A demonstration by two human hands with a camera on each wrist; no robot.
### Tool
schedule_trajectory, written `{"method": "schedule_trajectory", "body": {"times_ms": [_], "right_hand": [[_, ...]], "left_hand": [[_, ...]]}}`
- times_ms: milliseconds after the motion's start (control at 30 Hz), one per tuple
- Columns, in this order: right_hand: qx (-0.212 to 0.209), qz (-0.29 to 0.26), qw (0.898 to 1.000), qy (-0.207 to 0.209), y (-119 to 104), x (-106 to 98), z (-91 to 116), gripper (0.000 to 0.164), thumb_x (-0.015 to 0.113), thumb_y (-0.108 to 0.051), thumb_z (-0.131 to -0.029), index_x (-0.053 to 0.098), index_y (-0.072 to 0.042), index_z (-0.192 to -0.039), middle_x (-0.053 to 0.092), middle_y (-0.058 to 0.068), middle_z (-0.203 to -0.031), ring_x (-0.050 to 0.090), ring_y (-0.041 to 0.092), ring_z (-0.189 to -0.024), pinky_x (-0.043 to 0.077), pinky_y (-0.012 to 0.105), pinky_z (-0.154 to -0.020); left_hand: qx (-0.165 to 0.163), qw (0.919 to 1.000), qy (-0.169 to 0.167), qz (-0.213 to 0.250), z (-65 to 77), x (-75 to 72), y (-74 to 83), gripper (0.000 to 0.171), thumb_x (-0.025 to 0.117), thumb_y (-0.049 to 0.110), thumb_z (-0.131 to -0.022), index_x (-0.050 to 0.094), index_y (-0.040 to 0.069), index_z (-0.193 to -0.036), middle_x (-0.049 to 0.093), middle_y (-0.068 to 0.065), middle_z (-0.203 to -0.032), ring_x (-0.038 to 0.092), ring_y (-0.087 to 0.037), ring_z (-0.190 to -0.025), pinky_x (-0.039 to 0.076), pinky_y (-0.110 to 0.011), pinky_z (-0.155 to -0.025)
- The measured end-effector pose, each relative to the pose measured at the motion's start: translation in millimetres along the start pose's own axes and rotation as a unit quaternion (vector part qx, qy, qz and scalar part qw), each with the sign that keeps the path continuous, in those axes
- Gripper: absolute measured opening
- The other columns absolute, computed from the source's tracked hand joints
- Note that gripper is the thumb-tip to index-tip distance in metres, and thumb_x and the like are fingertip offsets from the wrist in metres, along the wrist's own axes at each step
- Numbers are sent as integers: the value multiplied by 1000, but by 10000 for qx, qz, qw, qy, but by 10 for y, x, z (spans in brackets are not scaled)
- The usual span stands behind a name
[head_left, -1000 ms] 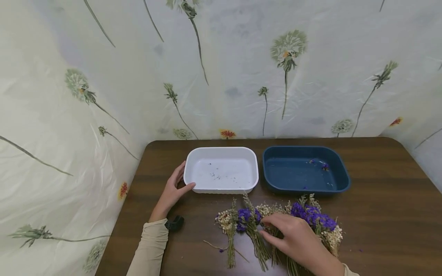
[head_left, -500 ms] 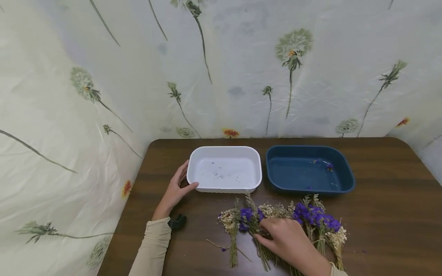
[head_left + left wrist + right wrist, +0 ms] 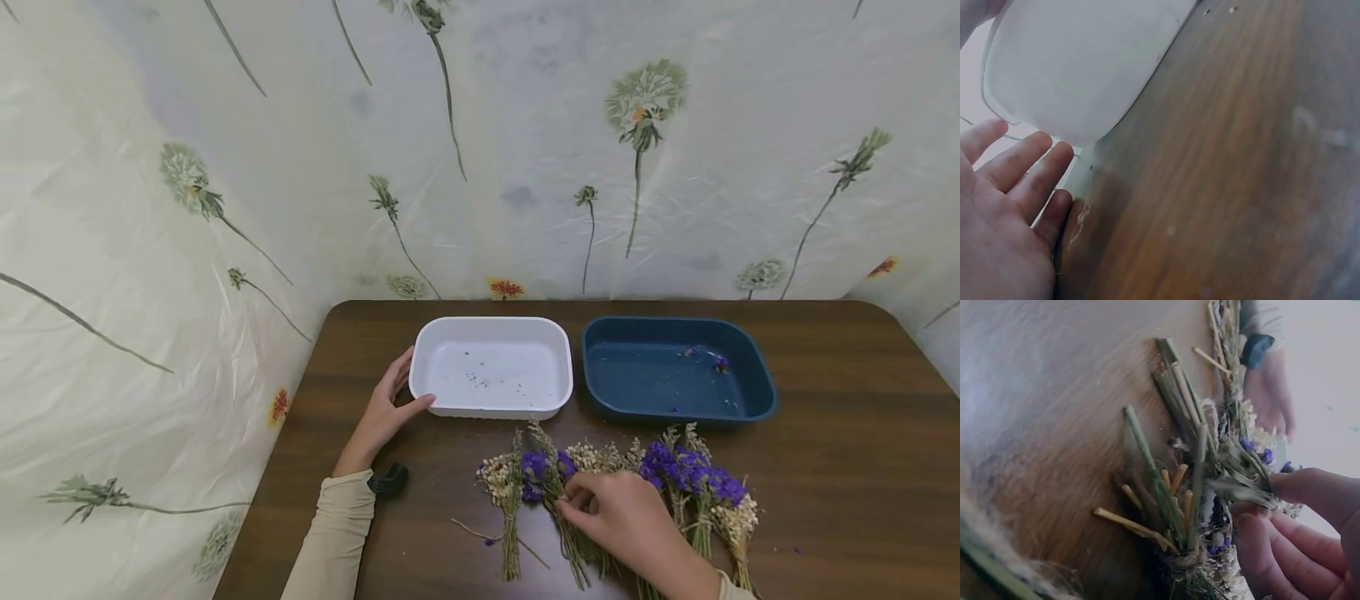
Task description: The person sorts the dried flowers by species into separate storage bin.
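My left hand (image 3: 384, 414) rests at the left end of a white plastic tray (image 3: 495, 413), its thumb on the near corner. The left wrist view shows extended fingers (image 3: 1029, 165) against the tray's outer wall (image 3: 1091, 69). My right hand (image 3: 626, 512) pinches a dried flower bunch (image 3: 553, 483) with green stems and purple blooms, lying on the table. From the right wrist, thumb and fingertips close on its stems (image 3: 1244, 472). A cream-flowered bunch (image 3: 508, 508) lies just left of it. More bunches with purple flowers (image 3: 686, 471) lie right, partly hidden by my right hand.
A dark blue tray (image 3: 645, 410) stands right of the white one, with purple petals inside. Specks lie in the white tray. A loose stem (image 3: 476, 531) and stray petals lie on the brown wooden table (image 3: 847, 467). A flower-printed sheet (image 3: 517, 167) hangs behind.
My right hand has moved slightly left and its fingers have closed on the stems of the purple bunch. My left hand stays at the white tray. The head view has shifted slightly.
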State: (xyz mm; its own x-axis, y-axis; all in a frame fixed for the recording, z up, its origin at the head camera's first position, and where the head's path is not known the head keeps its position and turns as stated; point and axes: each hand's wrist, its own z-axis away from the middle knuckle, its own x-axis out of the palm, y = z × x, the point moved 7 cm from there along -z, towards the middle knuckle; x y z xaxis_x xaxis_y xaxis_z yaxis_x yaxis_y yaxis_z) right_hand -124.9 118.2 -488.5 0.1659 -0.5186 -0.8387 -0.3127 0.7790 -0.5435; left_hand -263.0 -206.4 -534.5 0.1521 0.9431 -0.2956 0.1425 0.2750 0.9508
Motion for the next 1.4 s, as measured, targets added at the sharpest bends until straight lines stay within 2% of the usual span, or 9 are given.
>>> {"method": "schedule_trajectory", "body": {"times_ms": [400, 633, 833, 1100, 1400], "right_hand": [[332, -1129, 9928, -202, 73, -43, -30, 6, 80, -18, -89, 81, -20, -94, 73, -15, -75, 63, -8, -63, 54, 17, -61], [274, -1313, 9908, -194, 70, -75, -38, 10, 78, -13, -88, 82, -16, -97, 77, -10, -80, 65, -7, -67, 56, 17, -62], [271, -1231, 9913, -385, 38, -83, -63, 10, 78, -14, -88, 82, -19, -94, 77, -11, -81, 66, -6, -67, 55, 17, -63], [363, -1293, 9891, -602, 21, -66, -76, 3, 81, -18, -86, 82, -17, -89, 76, -10, -78, 66, -4, -66, 55, 17, -63], [581, -1996, 9748, -812, 79, -54, -79, 4, 81, -20, -88, 81, -16, -89, 76, -6, -81, 69, 1, -70, 58, 19, -66]], "left_hand": [[72, 10000, 14, -14, 7, -11, 13, 86, 79, 12, -91, 33, 23, -163, 36, -7, -168, 36, -29, -154, 28, -55, -127], [67, 10000, -5, -33, 0, -4, 15, 86, 79, 13, -91, 32, 23, -163, 35, -6, -168, 36, -29, -155, 28, -55, -127], [41, 10000, -5, -33, 2, -3, 19, 86, 79, 12, -91, 32, 24, -163, 36, -6, -168, 36, -28, -154, 28, -55, -127], [48, 10000, -28, 14, 10, 0, 12, 86, 79, 13, -91, 32, 26, -163, 37, -5, -167, 37, -29, -154, 28, -56, -127], [15, 10000, -20, 5, 5, 1, 13, 85, 79, 13, -91, 33, 25, -162, 38, -5, -167, 37, -28, -154, 29, -56, -127]]}}
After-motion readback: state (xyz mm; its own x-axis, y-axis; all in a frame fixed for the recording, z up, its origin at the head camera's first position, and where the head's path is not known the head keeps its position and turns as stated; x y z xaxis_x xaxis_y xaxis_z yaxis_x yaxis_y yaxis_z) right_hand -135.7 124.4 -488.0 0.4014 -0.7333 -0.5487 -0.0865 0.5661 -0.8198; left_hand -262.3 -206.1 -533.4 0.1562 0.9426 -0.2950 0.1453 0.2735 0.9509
